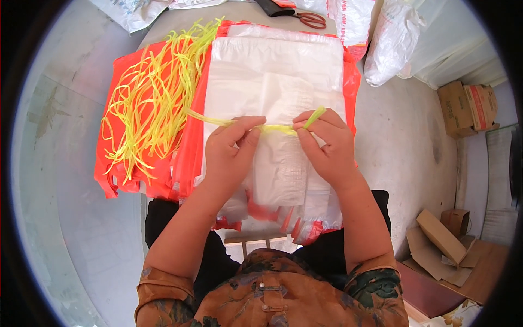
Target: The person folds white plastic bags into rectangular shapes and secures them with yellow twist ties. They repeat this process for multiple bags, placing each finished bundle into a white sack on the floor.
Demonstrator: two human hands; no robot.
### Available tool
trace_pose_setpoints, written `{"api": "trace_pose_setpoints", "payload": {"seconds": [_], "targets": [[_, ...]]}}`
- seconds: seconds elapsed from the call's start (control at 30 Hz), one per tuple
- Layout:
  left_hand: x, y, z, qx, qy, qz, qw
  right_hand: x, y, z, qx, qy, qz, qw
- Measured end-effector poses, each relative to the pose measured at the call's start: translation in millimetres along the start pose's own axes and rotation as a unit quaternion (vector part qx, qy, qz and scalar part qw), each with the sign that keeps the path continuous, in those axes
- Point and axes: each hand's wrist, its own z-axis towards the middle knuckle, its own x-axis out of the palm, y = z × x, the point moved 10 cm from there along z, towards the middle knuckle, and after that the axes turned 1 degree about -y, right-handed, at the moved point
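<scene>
A yellow plastic strip (pixel 279 129) is stretched between my two hands over a stack of clear plastic bags (pixel 239 65). My left hand (pixel 233 150) pinches it, and a loose end trails off to the left. My right hand (pixel 329 144) pinches the other part, its end sticking up past the fingers. Below the strip lies a narrow folded plastic bag (pixel 280 174) on top of the stack. To the left, a heap of loose yellow strips (pixel 150 103) rests on red plastic bags (pixel 117 82). Red plastic also shows around the stack's edges.
Scissors (pixel 311 20) with dark red handles lie at the far edge of the table. A stuffed white bag (pixel 393 46) stands at the far right. Cardboard boxes (pixel 463 109) sit by the right wall, and flattened cardboard (pixel 438 245) lies at the lower right.
</scene>
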Motion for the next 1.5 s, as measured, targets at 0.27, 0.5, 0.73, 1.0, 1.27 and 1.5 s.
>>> {"api": "trace_pose_setpoints", "payload": {"seconds": [0.27, 0.5, 0.73, 1.0, 1.27, 1.5], "targets": [[-16.8, 6.3, 3.6, -0.006, -0.022, 0.133, 0.991, -20.7, -24.1, -16.3, 0.036, 0.044, -0.082, 0.995], [-13.8, 9.8, 9.3, -0.018, 0.017, 0.19, 0.982, -21.4, -35.1, -16.6, 0.085, 0.073, -0.111, 0.987], [-8.8, -5.8, 10.3, 0.062, 0.027, 0.251, 0.966, -17.4, -29.7, -15.8, 0.084, 0.083, -0.139, 0.983], [-10.1, -4.3, 8.8, 0.076, 0.017, 0.281, 0.956, -13.8, -48.1, -19.2, 0.15, 0.089, -0.105, 0.979], [-8.3, 0.1, 7.2, 0.021, 0.02, 0.244, 0.969, -6.0, -67.3, -27.6, 0.283, 0.091, 0.133, 0.945], [2.9, -2.8, 3.5, 0.045, 0.027, 0.271, 0.961, 11.3, -29.7, -20.0, 0.259, 0.071, 0.235, 0.934]]}}
